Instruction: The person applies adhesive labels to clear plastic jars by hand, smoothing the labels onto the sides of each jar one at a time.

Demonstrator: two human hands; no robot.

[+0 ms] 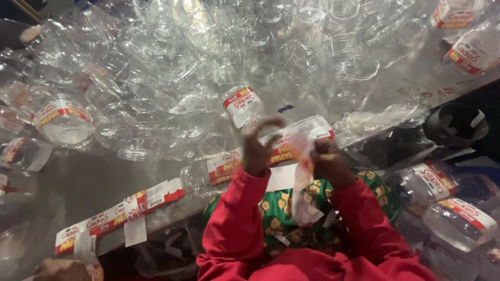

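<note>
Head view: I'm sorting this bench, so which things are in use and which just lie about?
In use:
left hand
right hand
peeled label strip

Lying about:
pile of clear jars
labelled jar
stuck label strips
table edge

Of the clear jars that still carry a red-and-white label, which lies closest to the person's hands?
The labelled jar just above the left hand, lying on the table; the other labelled jars sit far off at the edges.

Both red-sleeved arms reach forward, wrists close together. Left hand (259,148) curls, thumb and forefinger arched. Right hand (328,161) is clenched just beside it.
</note>
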